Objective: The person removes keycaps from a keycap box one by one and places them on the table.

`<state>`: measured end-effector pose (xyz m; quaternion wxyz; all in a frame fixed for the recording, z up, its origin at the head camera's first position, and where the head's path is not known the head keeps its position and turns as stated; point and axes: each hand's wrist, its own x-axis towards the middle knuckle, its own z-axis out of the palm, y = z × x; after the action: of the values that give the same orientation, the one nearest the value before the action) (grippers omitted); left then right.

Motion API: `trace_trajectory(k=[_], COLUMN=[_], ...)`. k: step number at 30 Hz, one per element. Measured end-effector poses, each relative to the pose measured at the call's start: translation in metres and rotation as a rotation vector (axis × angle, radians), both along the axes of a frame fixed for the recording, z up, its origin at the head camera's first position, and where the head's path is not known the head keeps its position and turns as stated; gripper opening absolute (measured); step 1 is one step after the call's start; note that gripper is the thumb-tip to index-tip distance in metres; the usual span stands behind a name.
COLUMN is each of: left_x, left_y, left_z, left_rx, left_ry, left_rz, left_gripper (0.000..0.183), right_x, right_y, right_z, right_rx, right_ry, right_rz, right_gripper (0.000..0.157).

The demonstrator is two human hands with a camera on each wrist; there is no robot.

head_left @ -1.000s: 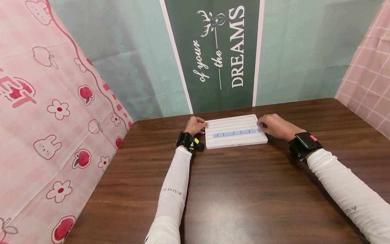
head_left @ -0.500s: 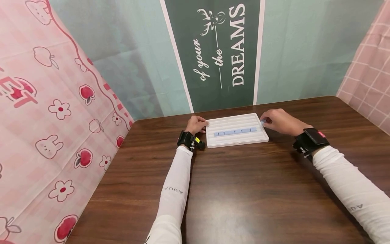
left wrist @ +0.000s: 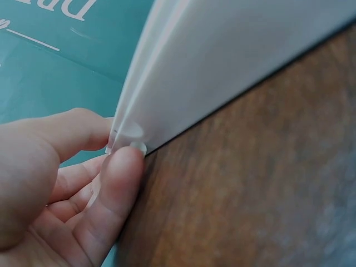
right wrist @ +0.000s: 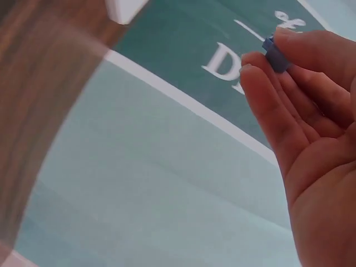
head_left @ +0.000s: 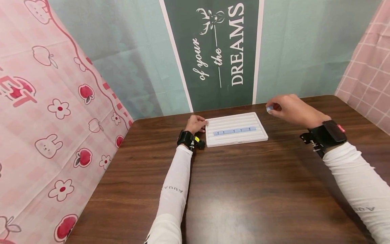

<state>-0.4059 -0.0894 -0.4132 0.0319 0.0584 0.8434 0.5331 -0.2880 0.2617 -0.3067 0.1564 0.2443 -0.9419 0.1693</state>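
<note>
A white ridged keycap tray [head_left: 240,142] lies near the table's far edge in the head view. Along one of its slots runs a row of light blue keycaps [head_left: 229,131], of differing widths. My left hand [head_left: 195,124] pinches the tray's left end; the left wrist view shows thumb and forefinger at the corner of the white tray [left wrist: 183,72]. Beyond the tray's right end, raised above the table, my right hand [head_left: 294,109] holds a small blue keycap [right wrist: 276,57] between thumb and fingertips. Most of that keycap is covered by the fingers in the head view.
The brown wooden table [head_left: 237,189] extends toward me and to both sides. A green printed cloth [head_left: 225,54] hangs right behind its far edge. Pink patterned cloth [head_left: 70,135] borders the left side, and pink checked cloth [head_left: 368,78] the right.
My right hand has moved away from the tray's right end, up and to the right, carrying the blue keycap. The left hand stays at the tray, which has hardly shifted.
</note>
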Motion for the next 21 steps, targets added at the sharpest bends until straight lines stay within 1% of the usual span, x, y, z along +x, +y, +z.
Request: trace_trajectory(k=[5, 9, 12, 15, 18, 21], left_x=[0.001, 0.001, 0.001, 0.002, 0.003, 0.002], left_y=[0.000, 0.000, 0.000, -0.001, -0.002, -0.002], left_z=[0.001, 0.001, 0.000, -0.001, 0.000, 0.002], left_rx=[0.004, 0.003, 0.007, -0.003, -0.017, -0.007], left_ry=[0.002, -0.001, -0.009, -0.013, -0.009, 0.000], left_rz=[0.004, 0.001, -0.013, 0.005, 0.028, 0.018], left_gripper=[0.028, 0.029, 0.030, 0.029, 0.027, 0.027], right_x=[0.013, 0.023, 0.030, 0.036, 0.038, 0.037], right_y=[-0.002, -0.008, -0.016, -0.027, -0.038, -0.047], right_z=[0.018, 0.028, 0.033, 0.035, 0.036, 0.036], right_rx=[0.010, 0.029, 0.028, 0.030, 0.033, 0.037], right_ry=[0.035, 0.099, 0.142, 0.157, 0.167, 0.177], right_rz=[-0.011, -0.001, 0.027, 0.077, 0.123, 0.161], right_gripper=[0.020, 0.018, 0.015, 0.015, 0.014, 0.014])
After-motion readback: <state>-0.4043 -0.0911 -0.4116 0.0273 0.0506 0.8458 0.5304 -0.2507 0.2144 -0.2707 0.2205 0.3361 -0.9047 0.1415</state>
